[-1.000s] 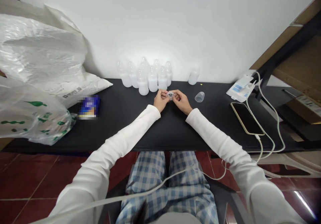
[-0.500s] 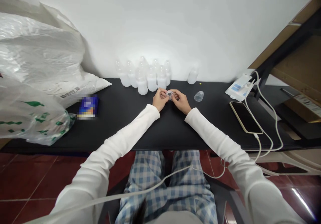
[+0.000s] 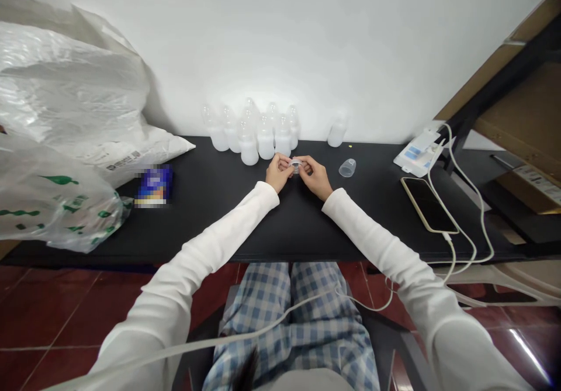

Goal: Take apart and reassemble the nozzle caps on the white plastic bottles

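Between my two hands is a small clear round ring (image 3: 295, 165), pinched from both sides above the black table. My left hand (image 3: 279, 172) grips its left side with the fingers closed. On the other side, my right hand (image 3: 315, 177) holds it with thumb and fingers. Just behind my left hand stand several frosted white bottles with clear domed tops (image 3: 265, 139). A single frosted bottle (image 3: 336, 132) stands apart by the wall. A clear dome cap (image 3: 347, 168) lies to the right of my right hand.
Large plastic bags (image 3: 65, 87) and a blue packet (image 3: 154, 185) are on the left of the black table (image 3: 197, 221). A phone (image 3: 429, 205), white cables and a power strip (image 3: 416, 152) lie on the right. Cardboard boxes (image 3: 521, 128) stand at the far right.
The clear ring has tilted slightly between my fingers, while both hands have stayed nearly in place. My legs have shifted a little beneath the table edge.
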### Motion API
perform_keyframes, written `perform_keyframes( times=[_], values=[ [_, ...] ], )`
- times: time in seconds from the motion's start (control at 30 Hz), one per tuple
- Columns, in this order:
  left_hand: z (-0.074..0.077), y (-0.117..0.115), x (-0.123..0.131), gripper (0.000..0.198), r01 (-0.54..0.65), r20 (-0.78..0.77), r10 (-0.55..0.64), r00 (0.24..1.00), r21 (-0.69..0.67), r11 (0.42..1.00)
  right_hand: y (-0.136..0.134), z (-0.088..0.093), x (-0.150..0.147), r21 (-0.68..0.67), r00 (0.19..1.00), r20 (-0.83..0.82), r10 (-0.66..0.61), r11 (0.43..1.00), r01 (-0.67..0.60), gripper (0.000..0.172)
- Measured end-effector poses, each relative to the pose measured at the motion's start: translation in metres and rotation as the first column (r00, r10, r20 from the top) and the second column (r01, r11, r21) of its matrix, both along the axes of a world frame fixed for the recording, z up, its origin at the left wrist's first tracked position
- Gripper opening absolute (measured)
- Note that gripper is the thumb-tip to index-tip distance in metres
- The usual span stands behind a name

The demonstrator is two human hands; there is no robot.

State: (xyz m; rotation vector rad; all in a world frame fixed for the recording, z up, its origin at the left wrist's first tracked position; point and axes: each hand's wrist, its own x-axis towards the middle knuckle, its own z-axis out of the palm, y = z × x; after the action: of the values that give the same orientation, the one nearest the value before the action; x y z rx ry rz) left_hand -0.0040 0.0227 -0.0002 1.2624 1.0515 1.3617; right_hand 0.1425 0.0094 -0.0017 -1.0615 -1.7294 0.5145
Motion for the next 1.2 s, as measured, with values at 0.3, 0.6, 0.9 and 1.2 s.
perform_keyframes(
  times=[0.3, 0.6, 0.9, 1.2],
  values=[
    [0.0001, 0.0003, 0.0005, 0.023, -0.002, 0.002, 0.002, 1.000, 0.007, 1.000, 0.0009, -0.0013, 0.0012, -0.035, 0.999, -0.044, -0.028, 0.999, 0.027, 0.032],
    [-0.0045, 0.0020, 0.0014, 0.027, 0.030, -0.001, -0.030, 1.000, 0.011, 0.999, -0.0033, 0.0023, -0.0008, -0.048, 0.999, -0.038, -0.027, 0.999, 0.026, 0.034],
    [-0.0011, -0.0020, 0.0023, 0.028, 0.101, 0.081, -0.104, 0.991, 0.035, 0.994, -0.0063, 0.0067, -0.0023, -0.034, 0.997, -0.054, -0.050, 0.998, 0.048, 0.037],
    [-0.0031, -0.0020, 0.0009, 0.031, 0.061, -0.006, -0.061, 0.998, 0.075, 0.995, 0.0009, -0.0011, -0.0005, -0.072, 0.996, -0.095, -0.001, 0.997, -0.006, 0.040]
  ],
)
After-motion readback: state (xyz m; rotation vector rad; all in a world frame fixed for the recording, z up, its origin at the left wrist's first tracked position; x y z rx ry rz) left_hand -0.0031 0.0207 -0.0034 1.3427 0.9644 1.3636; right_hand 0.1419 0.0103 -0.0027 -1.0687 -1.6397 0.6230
